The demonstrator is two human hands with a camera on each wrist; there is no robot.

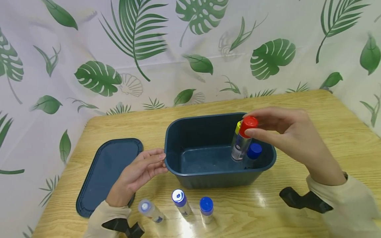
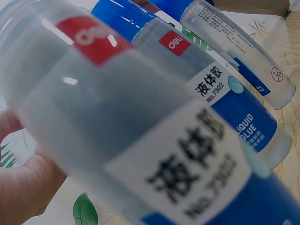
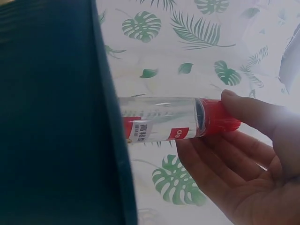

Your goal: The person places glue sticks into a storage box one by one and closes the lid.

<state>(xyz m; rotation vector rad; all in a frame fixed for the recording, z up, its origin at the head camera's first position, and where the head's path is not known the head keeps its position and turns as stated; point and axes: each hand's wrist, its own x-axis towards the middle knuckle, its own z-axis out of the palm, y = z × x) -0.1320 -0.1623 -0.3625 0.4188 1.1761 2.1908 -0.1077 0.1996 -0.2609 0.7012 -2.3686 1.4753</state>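
My right hand (image 1: 285, 132) pinches the red cap of a transparent glue bottle (image 1: 238, 148) between thumb and fingers. This bottle stands slightly tilted inside the dark blue bin (image 1: 220, 181), its lower part below the rim; whether it touches the floor, I cannot tell. In the right wrist view the bin's wall hides its lower end. Beside it in the bin are a yellow-capped bottle (image 1: 238, 127) and a blue-capped bottle (image 1: 254, 151). My left hand (image 1: 143, 170) touches the bin's left side with its fingertips, fingers loosely extended.
Before the bin stand a pale-capped glue bottle (image 1: 151, 211) and two blue-capped liquid glue bottles (image 1: 182, 203), (image 1: 206, 210). A dark blue lid (image 1: 108, 168) lies left on the wooden table (image 1: 297, 158), partly behind my left hand. A leaf-patterned cloth (image 1: 166, 76) hangs behind.
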